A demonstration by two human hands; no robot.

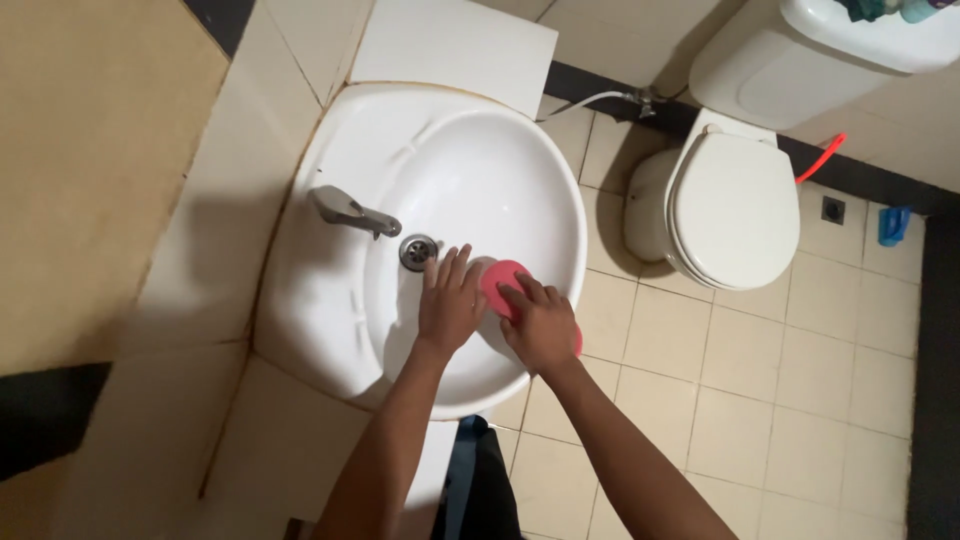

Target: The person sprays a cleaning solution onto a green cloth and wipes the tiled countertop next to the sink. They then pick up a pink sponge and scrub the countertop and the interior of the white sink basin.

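Both your hands work low in the white sink (330,330), near its front rim.

Your right hand (541,325) presses flat on a pink round pad (503,277) against the basin's right slope; your left hand (449,300) lies open, fingers together, empty, just beside it. The drain (417,251) and tap (350,212) sit close ahead; the toilet (735,210) stands well apart on the right.
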